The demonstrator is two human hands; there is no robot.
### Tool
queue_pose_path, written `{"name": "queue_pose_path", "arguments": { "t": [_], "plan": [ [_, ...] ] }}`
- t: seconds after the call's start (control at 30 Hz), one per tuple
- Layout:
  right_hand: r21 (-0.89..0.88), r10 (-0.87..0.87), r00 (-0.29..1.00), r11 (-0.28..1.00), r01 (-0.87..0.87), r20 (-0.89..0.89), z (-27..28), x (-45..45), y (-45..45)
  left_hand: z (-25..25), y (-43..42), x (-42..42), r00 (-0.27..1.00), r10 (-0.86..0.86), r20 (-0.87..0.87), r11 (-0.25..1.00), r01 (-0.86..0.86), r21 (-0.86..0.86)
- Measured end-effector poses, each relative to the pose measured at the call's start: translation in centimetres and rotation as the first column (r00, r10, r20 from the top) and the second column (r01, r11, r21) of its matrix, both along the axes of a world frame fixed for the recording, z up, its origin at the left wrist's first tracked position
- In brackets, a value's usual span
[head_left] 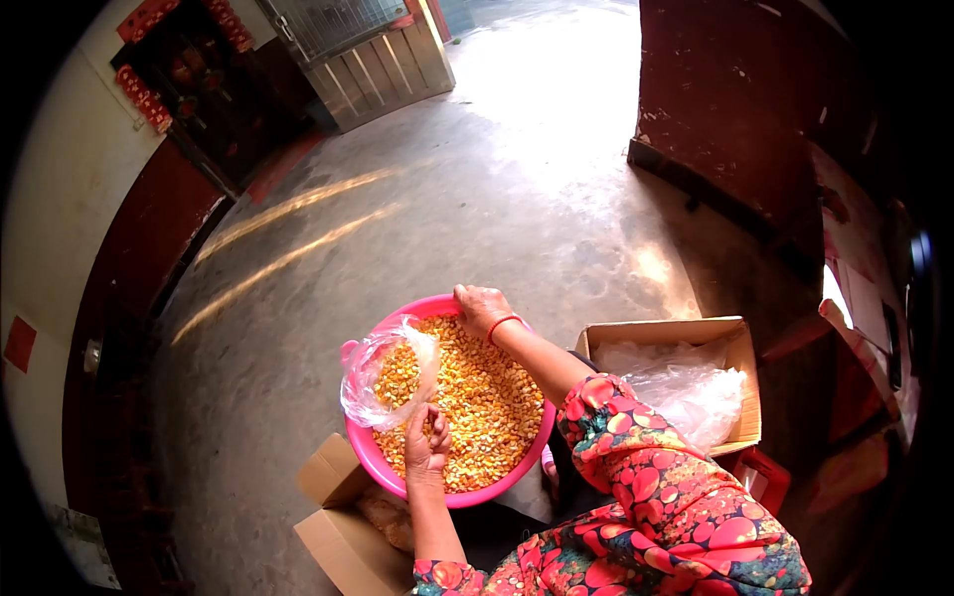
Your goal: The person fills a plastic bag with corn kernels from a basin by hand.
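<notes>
A bright pink basin (362, 449) full of yellow corn kernels (487, 402) sits in front of my body, tilted in the view. Over its left side lies a clear plastic bag (360, 382), its mouth spread wide, with kernels visible in or through it. My left hand (427, 439) is closed, pinching the near edge of that bag above the corn. At the basin's far rim, my right hand (483, 310) has its fingers bent over the edge, gripping it; the fingertips are partly hidden. A red band circles the right wrist.
To the right stands an open cardboard box (750, 397) holding clear plastic bags (686, 392). Another cardboard box (343, 556) with open flaps is at lower left, partly under the basin. Concrete floor (298, 397) extends to a doorway and a metal gate (383, 79).
</notes>
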State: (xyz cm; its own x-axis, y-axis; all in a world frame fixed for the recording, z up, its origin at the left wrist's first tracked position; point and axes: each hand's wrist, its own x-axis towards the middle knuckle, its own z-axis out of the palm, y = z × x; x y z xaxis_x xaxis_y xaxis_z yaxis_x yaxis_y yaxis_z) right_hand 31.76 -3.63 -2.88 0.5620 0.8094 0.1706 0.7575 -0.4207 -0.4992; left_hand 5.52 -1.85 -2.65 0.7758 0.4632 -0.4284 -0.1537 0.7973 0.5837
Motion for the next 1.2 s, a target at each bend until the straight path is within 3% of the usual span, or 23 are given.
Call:
{"name": "queue_pose_path", "arguments": {
  "t": [0.1,0.17,0.3,0.4,0.57,0.63,0.73,0.83,0.93,1.03,1.1,1.2],
  "plan": [
    [0.047,-0.002,1.0,0.999,0.001,0.018,-0.2,0.0,-0.1,0.7,-0.2,0.1,0.999,0.039,0.003,0.999,-0.039,-0.017],
    [0.011,-0.001,0.999,1.0,0.0,0.036,0.1,0.0,-0.2,-0.1,0.2,-0.2,0.995,-0.003,0.097,0.998,-0.004,0.068],
    [-0.018,-0.001,1.0,1.0,0.002,0.029,-0.1,0.2,0.1,1.3,1.2,0.0,0.996,0.091,0.023,0.98,-0.094,0.175],
    [-0.018,-0.001,0.999,1.0,0.001,0.035,-0.3,0.2,0.2,3.8,2.8,0.8,0.969,0.236,-0.079,0.962,-0.221,0.161],
    [-0.062,-0.012,1.0,0.998,0.012,0.011,1.0,0.0,-0.2,4.8,6.9,2.7,0.886,0.461,-0.054,0.866,-0.436,0.246],
    [-0.048,-0.001,1.0,0.999,0.001,0.012,1.0,-0.1,-0.3,5.2,7.7,3.6,0.876,0.482,-0.015,0.818,-0.443,0.367],
    [-0.052,-0.004,1.0,0.999,0.004,0.011,1.1,-0.1,-0.3,6.3,7.8,5.3,0.856,0.518,-0.009,0.802,-0.481,0.355],
    [-0.068,-0.003,1.0,0.998,0.004,0.011,1.2,-0.2,-0.2,5.6,8.1,5.3,0.85,0.525,-0.038,0.768,-0.453,0.453],
    [-0.059,0.003,1.0,0.998,-0.003,0.004,1.3,-0.1,-0.4,3.7,7.5,3.6,0.914,0.407,0.004,0.546,-0.247,0.8],
    [-0.049,0.01,1.0,0.999,-0.01,0.01,0.8,0.0,-0.2,5.4,2.9,1.3,0.92,0.38,-0.094,0.551,-0.144,0.822],
    [-0.053,0.004,1.0,0.999,-0.004,0.006,0.7,-0.1,-0.1,4.3,1.1,-0.5,0.904,0.339,-0.261,0.41,0.108,0.906],
    [-0.053,-0.001,1.0,0.999,0.002,0.008,0.8,0.0,-0.2,2.2,-0.1,-3.1,0.826,0.408,-0.39,0.114,0.378,0.919]
  ]
}}
